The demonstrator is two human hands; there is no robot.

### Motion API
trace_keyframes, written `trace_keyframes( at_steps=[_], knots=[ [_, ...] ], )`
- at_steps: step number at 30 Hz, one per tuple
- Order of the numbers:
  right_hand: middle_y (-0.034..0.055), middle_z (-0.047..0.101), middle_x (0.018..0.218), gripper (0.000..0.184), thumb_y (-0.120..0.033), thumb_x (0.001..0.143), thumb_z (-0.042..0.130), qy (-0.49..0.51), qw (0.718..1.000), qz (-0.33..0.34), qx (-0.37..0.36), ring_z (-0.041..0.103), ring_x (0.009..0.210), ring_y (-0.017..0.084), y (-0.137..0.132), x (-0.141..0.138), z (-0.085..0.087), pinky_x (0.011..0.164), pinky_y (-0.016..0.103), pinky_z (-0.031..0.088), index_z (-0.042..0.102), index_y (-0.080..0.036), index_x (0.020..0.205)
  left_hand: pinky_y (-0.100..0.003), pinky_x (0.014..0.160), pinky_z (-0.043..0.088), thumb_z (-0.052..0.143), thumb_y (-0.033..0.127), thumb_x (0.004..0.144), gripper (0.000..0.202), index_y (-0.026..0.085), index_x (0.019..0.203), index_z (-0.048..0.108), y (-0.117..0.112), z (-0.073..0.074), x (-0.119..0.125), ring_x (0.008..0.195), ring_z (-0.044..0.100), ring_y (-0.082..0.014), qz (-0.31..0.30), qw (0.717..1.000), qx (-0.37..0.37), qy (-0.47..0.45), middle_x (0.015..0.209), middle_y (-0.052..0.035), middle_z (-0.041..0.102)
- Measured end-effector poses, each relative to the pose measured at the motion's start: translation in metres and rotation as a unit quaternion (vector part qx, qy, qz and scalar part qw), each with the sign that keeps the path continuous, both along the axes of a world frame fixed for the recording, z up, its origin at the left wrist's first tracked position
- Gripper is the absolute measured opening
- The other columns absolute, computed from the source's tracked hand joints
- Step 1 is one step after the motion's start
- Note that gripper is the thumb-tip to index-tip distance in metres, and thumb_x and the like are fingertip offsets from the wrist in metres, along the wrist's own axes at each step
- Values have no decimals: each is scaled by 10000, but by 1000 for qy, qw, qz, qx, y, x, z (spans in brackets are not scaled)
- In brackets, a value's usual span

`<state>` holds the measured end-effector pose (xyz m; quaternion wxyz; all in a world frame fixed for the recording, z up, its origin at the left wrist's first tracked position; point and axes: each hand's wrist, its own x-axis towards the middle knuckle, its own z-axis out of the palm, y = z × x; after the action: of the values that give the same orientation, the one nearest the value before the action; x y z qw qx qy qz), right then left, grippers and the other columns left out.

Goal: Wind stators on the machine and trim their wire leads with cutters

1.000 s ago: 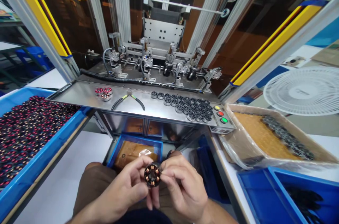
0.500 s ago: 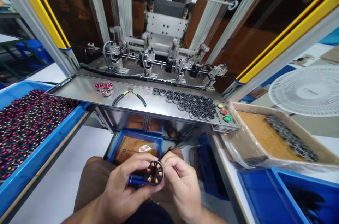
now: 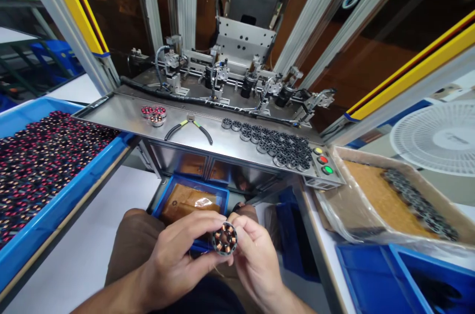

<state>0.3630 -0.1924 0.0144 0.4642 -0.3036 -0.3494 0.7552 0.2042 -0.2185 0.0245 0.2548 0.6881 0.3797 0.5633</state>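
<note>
Holding a black round core with copper windings (image 3: 218, 241) low in front of the lap, open face toward the camera. Left hand (image 3: 178, 247) has it clamped: fingers over the top edge, thumb under the bottom. Right hand (image 3: 258, 252) is at the core's right edge, thumb against or just beside the rim; its fingertips are hidden, so can't tell whether they grip the core, a wire or nothing. Thin copper-coloured wire (image 3: 219, 270) hangs below the core, between the hands. Beyond the hands, a blue plastic bin with brown lining (image 3: 224, 196) sits under the brushed-metal shelf (image 3: 230, 149). On the shelf, left to right: three small round wound cores (image 3: 157, 119), two red and one coppery; pliers with black-and-green handles (image 3: 205, 133), spread open; a packed group of black-and-silver round cores (image 3: 276, 148); a metal control box (image 3: 326, 183) with yellow, red and green buttons at the right end. Behind the shelf stands a row of metal machine fixtures (image 3: 221, 75). Left: long blue plastic bin (image 3: 92, 165) heaped with red and copper wound cores (image 3: 40, 175). Right: plastic-lined cardboard box (image 3: 330, 205) with more grey cores (image 3: 419, 202) on brown sheeting.
</note>
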Motion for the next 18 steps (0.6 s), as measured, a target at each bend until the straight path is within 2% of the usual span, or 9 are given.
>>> trace_keyframes(
  at_steps=[8, 12, 15, 16, 18],
  knots=[
    [-22, 541, 643, 303, -380, 860, 687, -44, 998, -1, 53, 505, 506, 82, -1, 3, -2, 431, 188, 392, 578, -159, 683, -315, 913, 564, 713, -51, 727, 636, 271, 1255, 567, -3, 1, -6, 1065, 681, -227, -30, 999, 0, 20, 1164, -85, 702],
    [-23, 532, 645, 259, -319, 903, 638, -100, 983, -19, 151, 521, 534, 88, 3, 7, 5, 508, 217, 440, 582, -162, 705, -289, 942, 536, 637, -91, 752, 580, 260, 1211, 580, -5, -2, -7, 1122, 652, -210, -58, 998, -12, 13, 1220, -87, 670],
    [-2, 556, 666, 215, -231, 928, 589, -177, 938, -51, 292, 555, 607, 112, 7, 16, 14, 578, 243, 462, 597, -166, 724, -268, 972, 507, 622, -80, 769, 504, 273, 1129, 607, -8, -7, -5, 1144, 634, -185, -101, 990, -69, -67, 1233, -62, 658],
    [12, 573, 687, 181, -203, 929, 577, -201, 914, -55, 348, 570, 643, 125, 8, 20, 18, 602, 256, 473, 609, -166, 754, -271, 988, 495, 666, -39, 766, 479, 284, 1114, 608, -9, -8, -4, 1158, 626, -184, -122, 980, -105, -121, 1240, -51, 653],
    [42, 606, 738, 103, -159, 924, 560, -237, 857, -47, 456, 593, 702, 151, 10, 27, 25, 638, 285, 502, 622, -162, 842, -283, 1011, 476, 815, 119, 699, 518, 293, 1135, 596, -8, -10, -1, 1182, 609, -206, -168, 935, -195, -243, 1253, -47, 644]
  ],
)
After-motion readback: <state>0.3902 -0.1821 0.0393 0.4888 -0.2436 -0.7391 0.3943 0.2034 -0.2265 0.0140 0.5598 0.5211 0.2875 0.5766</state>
